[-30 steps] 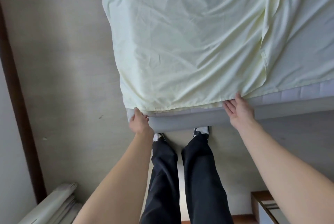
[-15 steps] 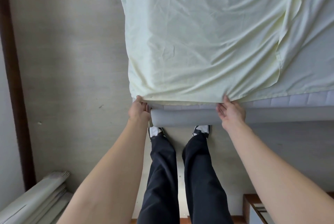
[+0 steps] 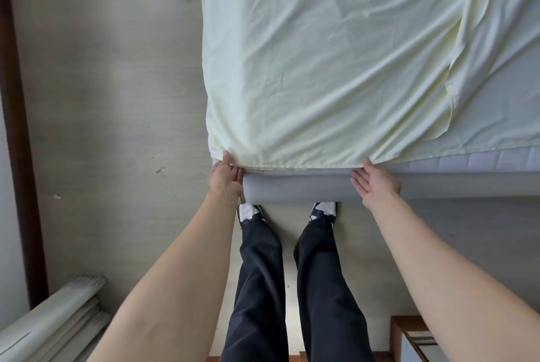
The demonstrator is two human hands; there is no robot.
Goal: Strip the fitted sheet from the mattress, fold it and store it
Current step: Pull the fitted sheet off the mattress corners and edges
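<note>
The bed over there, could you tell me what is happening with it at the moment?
A person stands at the near edge of the bed with both hands at the hem of the pale yellow sheet. The left hand is at the sheet's corner and the right hand further along the edge, above the grey bed frame. The sheet lies wrinkled over the mattress, whose quilted side already shows on the right.

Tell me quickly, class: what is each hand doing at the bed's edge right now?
Left hand: fingertips at the sheet hem at the corner; a grip cannot be told.
Right hand: open, fingers spread, fingertips at the hem.
</note>
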